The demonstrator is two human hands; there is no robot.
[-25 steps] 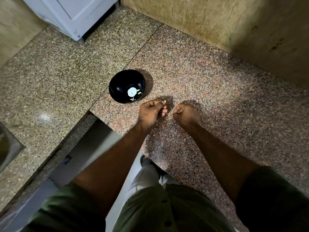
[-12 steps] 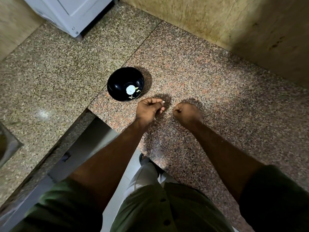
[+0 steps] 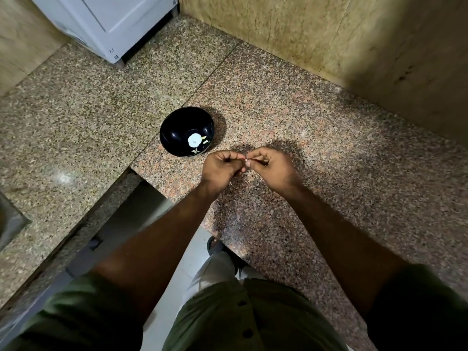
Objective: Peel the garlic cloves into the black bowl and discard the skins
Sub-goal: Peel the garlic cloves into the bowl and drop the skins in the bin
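A second ago my hands sat apart on the counter, the right one bunched by itself; now I have brought them together, just off the near-right side of the black bowl (image 3: 187, 131). My left hand (image 3: 222, 168) and my right hand (image 3: 272, 168) meet fingertip to fingertip, and between them I pinch a small pale garlic clove (image 3: 247, 161). Both sets of fingers are curled in on it, though the clove is so small and so covered that I cannot tell which way its long axis runs, nor whether any skin has come away.

What the next move turns on, as I judge it, is where the bowl lies from this pinch: away from me and to the left, near but not under my hands. My left hand is the nearer of the two, so it would be the natural one to carry the bared clove over the rim while the right keeps the skin.

The bowl stands upright on the granite counter (image 3: 329, 158), with a white flower pattern on its floor; whether a clove already lies on it I cannot make out.
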